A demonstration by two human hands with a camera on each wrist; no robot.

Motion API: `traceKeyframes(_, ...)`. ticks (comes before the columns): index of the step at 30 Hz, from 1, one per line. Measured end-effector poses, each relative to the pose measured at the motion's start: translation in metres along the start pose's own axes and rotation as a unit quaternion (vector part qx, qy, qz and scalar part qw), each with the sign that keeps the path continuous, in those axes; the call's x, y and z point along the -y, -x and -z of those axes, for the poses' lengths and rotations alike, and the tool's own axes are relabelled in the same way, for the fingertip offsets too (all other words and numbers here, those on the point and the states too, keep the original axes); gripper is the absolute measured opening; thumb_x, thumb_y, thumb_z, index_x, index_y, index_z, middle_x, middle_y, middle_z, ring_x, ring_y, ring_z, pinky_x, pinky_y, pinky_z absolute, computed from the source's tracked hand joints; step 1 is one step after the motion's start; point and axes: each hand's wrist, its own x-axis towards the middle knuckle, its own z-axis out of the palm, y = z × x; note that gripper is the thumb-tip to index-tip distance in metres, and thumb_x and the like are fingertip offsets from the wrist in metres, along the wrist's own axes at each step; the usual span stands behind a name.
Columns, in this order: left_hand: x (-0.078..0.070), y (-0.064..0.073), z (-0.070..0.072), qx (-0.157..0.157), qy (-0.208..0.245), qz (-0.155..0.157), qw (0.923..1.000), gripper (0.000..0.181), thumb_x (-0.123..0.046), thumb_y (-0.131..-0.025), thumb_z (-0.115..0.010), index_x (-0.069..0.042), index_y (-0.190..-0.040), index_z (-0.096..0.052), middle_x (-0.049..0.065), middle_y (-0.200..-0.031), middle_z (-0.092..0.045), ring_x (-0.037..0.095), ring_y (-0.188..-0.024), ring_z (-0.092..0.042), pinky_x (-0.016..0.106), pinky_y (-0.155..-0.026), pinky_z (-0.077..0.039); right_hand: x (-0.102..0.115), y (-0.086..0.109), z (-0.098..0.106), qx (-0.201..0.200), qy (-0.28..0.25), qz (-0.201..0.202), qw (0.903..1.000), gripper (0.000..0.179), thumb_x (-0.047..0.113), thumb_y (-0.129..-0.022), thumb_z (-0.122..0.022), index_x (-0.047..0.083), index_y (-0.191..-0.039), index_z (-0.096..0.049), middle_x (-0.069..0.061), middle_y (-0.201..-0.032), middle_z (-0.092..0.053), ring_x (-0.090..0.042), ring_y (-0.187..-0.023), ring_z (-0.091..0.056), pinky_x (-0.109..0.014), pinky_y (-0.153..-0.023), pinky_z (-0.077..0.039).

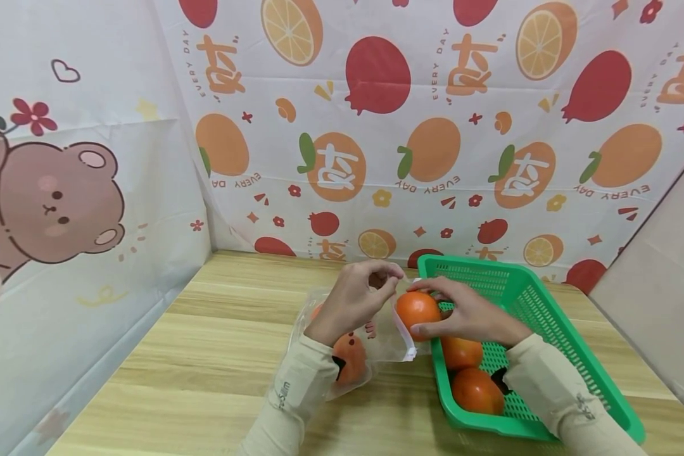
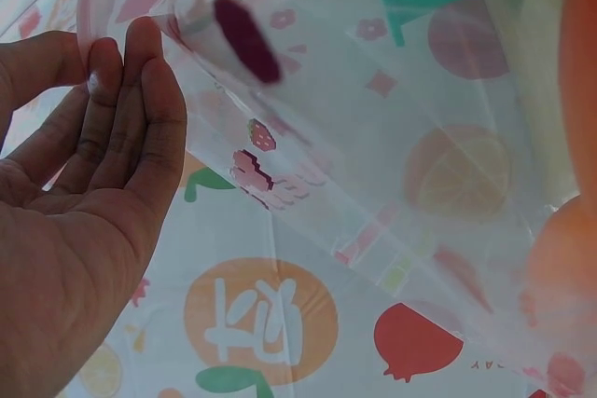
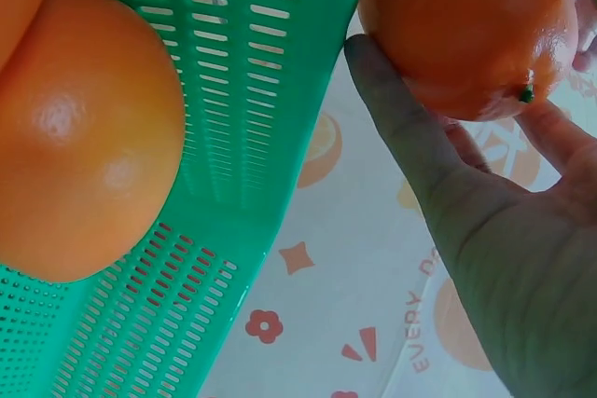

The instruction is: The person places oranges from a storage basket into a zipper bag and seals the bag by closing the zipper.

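My left hand [image 1: 356,297] pinches the top edge of a clear plastic zip bag [image 1: 384,342] between thumb and fingertips. The bag lies toward the left on the table, with pink and red prints on its film [image 2: 256,170] and orange fruit [image 1: 350,361] inside. At its mouth, my right hand [image 1: 470,310] grips a glossy orange [image 1: 418,311], fingers over the top and thumb below. A small green stem nub shows on this orange [image 3: 466,25] in the right wrist view. Part of the bag is hidden behind the left forearm.
A green slotted basket [image 1: 513,425] stands at the right, under the right forearm. Inside, along its left wall, sit an orange [image 1: 462,353] and another orange [image 1: 477,391]. The wooden table [image 1: 182,367] meets printed cloth walls [image 1: 376,209] at the back and left.
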Motion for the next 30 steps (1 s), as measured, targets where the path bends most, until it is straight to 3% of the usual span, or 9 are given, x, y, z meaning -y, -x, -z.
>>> traceKeyframes(9, 0.0, 0.0, 0.001, 0.003, 0.006, -0.004, 1.0, 0.011, -0.005, -0.097, -0.065, -0.002, -0.103, -0.074, 0.009, -0.096, -0.074, 0.009, -0.073, -0.064, 0.025, -0.069, -0.056, 0.0, -0.002, -0.003, -0.003, 0.033, 0.032, 0.999, 0.067, 0.036, -0.081, -0.086, 0.018, -0.14, -0.059, 0.003, -0.127, -0.062, -0.021, -0.111, -0.059, -0.041, -0.092, -0.055)
traceKeyframes(17, 0.001, 0.0, 0.0, 0.004, 0.004, -0.006, 1.0, 0.011, -0.005, -0.097, -0.066, -0.002, -0.104, -0.075, 0.008, -0.097, -0.074, 0.009, -0.073, -0.064, 0.026, -0.069, -0.057, 0.0, -0.003, -0.005, 0.002, 0.056, 0.048, 0.9972, 0.069, 0.026, -0.08, -0.089, 0.014, -0.141, -0.058, -0.003, -0.132, -0.062, -0.024, -0.115, -0.059, -0.046, -0.095, -0.055)
traceKeyframes(30, 0.001, 0.0, -0.001, 0.002, 0.004, -0.012, 0.9999, 0.011, -0.004, -0.097, -0.065, -0.001, -0.103, -0.075, 0.01, -0.099, -0.074, 0.01, -0.075, -0.066, 0.024, -0.071, -0.056, 0.004, -0.007, -0.012, 0.016, 0.129, 0.074, 0.9888, 0.069, 0.018, -0.076, -0.091, 0.011, -0.139, -0.061, -0.003, -0.129, -0.064, -0.024, -0.111, -0.055, -0.03, -0.083, -0.057)
